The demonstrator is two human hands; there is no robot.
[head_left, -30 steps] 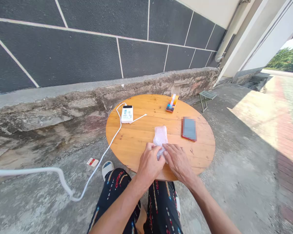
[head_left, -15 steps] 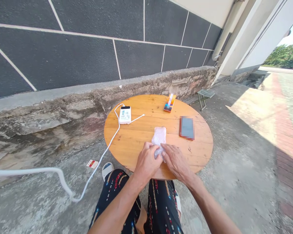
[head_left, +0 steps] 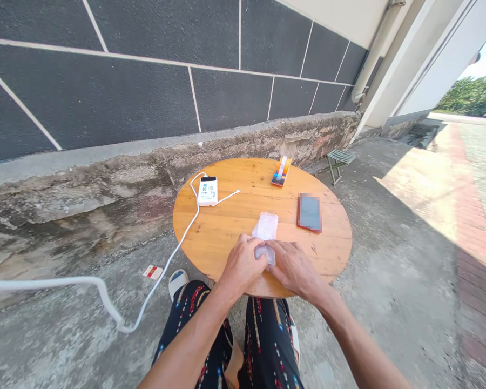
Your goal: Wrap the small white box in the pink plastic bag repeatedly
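Note:
A pale, translucent piece of bubble wrap (head_left: 268, 224) lies near the front edge of the round wooden table (head_left: 222, 237). My left hand (head_left: 246, 261) holds its near part from the left side, with thumb and fingers bent around it. From the right, my right hand (head_left: 290, 263) grips the same near end, its fingers meeting the left ones over the top. Between the two thumbs a bit of the wrap shows. Whether anything is wrapped inside, I cannot tell.
On the table stand a white power adapter box (head_left: 208, 192) with a white cable (head_left: 185, 235), an orange tape dispenser (head_left: 282, 172) and a blurred phone-like slab (head_left: 309, 213). A folding stool (head_left: 339, 160) is behind, by the wall. A small card (head_left: 153, 272) lies on the ground.
My right fingers have come in over the wrap's near end, closer to my left hand. The wrap's far end has shifted slightly right.

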